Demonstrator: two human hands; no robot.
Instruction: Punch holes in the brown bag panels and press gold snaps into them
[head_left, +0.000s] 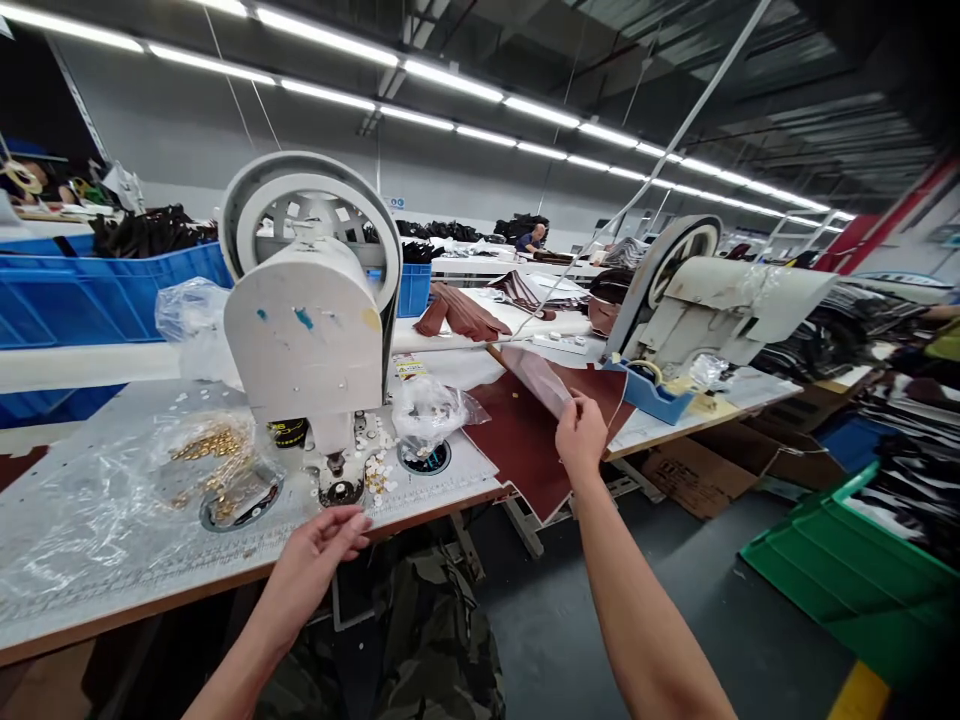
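At the near edge of the grey-white tabletop point(457, 488), the right hand point(581, 435) pinches a translucent pale sheet point(536, 380) above a dark maroon leather panel point(517, 440), while the left hand point(319, 550), open and empty, hovers near a white-painted metal press point(304, 340)

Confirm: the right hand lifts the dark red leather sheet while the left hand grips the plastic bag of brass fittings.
Wrong: the head view shows the left hand open and empty by the table's front edge, not gripping the plastic bag of brass fittings. The right hand does lift the dark red leather sheet.
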